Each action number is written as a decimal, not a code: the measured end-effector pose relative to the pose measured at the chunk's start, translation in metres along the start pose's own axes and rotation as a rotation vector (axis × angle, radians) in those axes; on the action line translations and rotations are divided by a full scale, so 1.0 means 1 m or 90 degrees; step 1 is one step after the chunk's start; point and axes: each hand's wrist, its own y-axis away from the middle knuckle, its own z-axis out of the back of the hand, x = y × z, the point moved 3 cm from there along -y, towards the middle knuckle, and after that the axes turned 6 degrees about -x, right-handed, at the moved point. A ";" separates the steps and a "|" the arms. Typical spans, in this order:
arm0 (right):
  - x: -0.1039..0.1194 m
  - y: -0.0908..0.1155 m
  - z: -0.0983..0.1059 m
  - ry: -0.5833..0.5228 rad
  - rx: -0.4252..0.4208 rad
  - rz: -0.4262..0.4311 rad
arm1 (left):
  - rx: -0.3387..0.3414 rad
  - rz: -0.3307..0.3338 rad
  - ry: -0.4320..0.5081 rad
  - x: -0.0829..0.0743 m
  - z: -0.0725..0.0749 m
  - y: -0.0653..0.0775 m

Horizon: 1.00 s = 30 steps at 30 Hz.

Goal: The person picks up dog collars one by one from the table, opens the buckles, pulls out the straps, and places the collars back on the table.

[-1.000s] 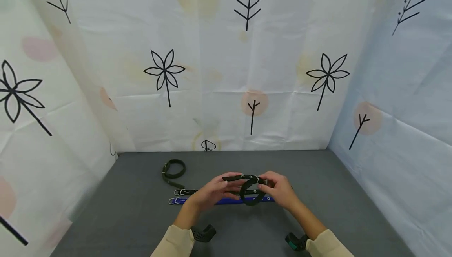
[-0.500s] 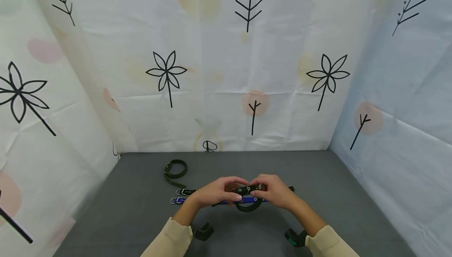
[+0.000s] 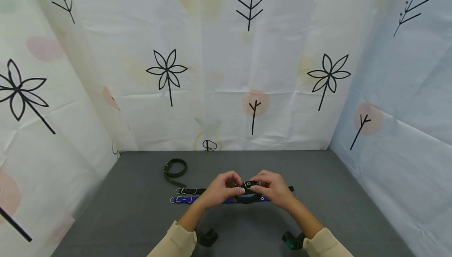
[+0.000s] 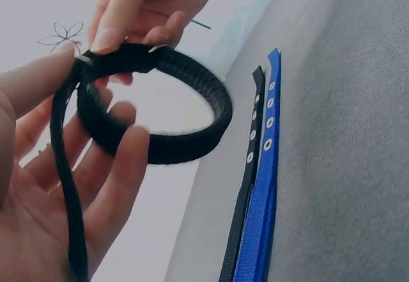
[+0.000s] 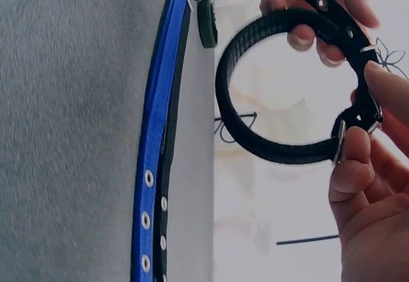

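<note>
Both hands hold a black buckled collar (image 3: 248, 199), bent into a ring above the table. The left hand (image 3: 218, 189) pinches the strap near a metal keeper, and the strap's loose tail hangs across its palm in the left wrist view. Thumb and fingers of the right hand (image 3: 277, 188) pinch the collar beside its metal buckle (image 5: 376, 123). Eyelets show along the strap in the right wrist view. Behind and below the hands lie a second black collar (image 3: 193, 191) and a blue collar (image 3: 181, 199), both straight and side by side, partly hidden by the hands.
An olive-green collar (image 3: 175, 175) lies coiled at the back left of the grey table (image 3: 141, 217). Patterned white cloth walls (image 3: 212, 119) stand around the back and sides. Each wrist wears a dark camera mount (image 3: 206, 238).
The hands have come closer together around the black collar. The left hand has gone from spread fingers under the strap to pinching it. The ring has turned and its tail no longer points up left.
</note>
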 end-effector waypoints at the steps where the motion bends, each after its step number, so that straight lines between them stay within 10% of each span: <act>1: 0.001 0.000 -0.001 0.002 -0.011 0.005 | -0.018 -0.004 -0.011 -0.003 -0.001 0.001; 12: 0.039 -0.008 -0.001 -0.014 -0.080 0.053 | -0.091 -0.006 -0.009 -0.039 -0.009 0.012; 25: 0.000 0.007 -0.029 -0.220 -0.246 -0.229 | -0.138 0.050 0.095 0.002 -0.003 0.003; 30: -0.002 0.006 -0.029 -0.242 -0.194 -0.232 | -0.156 0.056 0.065 0.009 0.000 0.001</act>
